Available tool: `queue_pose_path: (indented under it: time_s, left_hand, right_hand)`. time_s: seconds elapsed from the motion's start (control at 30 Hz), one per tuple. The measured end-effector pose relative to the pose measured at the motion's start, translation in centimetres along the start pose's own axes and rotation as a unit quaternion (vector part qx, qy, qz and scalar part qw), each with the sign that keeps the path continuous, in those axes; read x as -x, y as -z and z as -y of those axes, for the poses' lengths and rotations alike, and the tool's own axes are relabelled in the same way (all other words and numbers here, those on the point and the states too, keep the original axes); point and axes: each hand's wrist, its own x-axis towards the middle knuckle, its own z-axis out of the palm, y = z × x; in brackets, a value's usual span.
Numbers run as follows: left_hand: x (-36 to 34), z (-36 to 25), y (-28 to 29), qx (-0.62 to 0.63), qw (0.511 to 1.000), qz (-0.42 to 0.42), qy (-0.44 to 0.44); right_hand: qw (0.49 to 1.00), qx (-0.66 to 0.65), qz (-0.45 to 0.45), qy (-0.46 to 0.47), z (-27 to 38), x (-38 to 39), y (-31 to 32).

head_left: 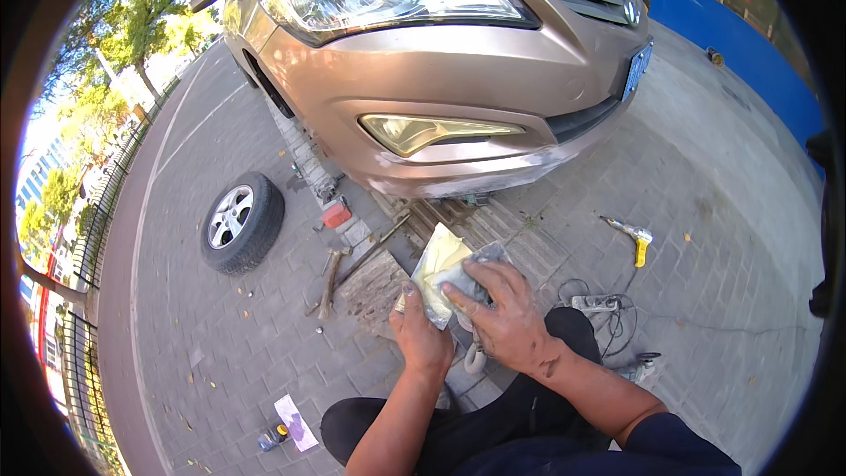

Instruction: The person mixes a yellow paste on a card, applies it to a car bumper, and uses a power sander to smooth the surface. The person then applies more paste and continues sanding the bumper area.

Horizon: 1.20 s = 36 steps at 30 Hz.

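My left hand [421, 332] pinches the lower edge of a creased, pale yellow sheet [440, 266] that looks like sandpaper, thumb on top. A grey block-like pad [487, 256] is gripped in my right hand [509, 316], its fingers bent over it against the sheet's right side. Both hands meet above my knees, a short way in front of a bronze car's front bumper [467, 178]. Whitish, scuffed patches run along the bumper's lower corner. Part of the pad is hidden under my fingers.
A loose wheel [242, 223] lies on the paving at left. Wood pieces [374, 289] and a red brick [336, 214] sit under the bumper. At right are a yellow-handled power tool [631, 236] and a power strip [596, 303] with tangled cord. A small bottle [271, 438] stands at lower left.
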Motion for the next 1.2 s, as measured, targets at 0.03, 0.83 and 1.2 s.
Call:
queue_pose_path:
  time_s: [0.03,0.83,1.2]
  left_hand:
    - [-0.1,-0.2,0.1,-0.005,1.000,0.005,-0.017]
    - [0.1,-0.7,0.6,-0.381,0.885,0.092,-0.252]
    - [0.0,0.0,0.5,-0.019,0.998,-0.005,0.056]
  right_hand:
    - [1.000,-0.010,0.018,0.012,0.7,0.6,-0.3]
    - [0.973,-0.210,0.088,-0.044,-0.7,2.0,1.3]
    - [0.821,-0.472,-0.143,-0.287,-1.3,-0.2,1.8]
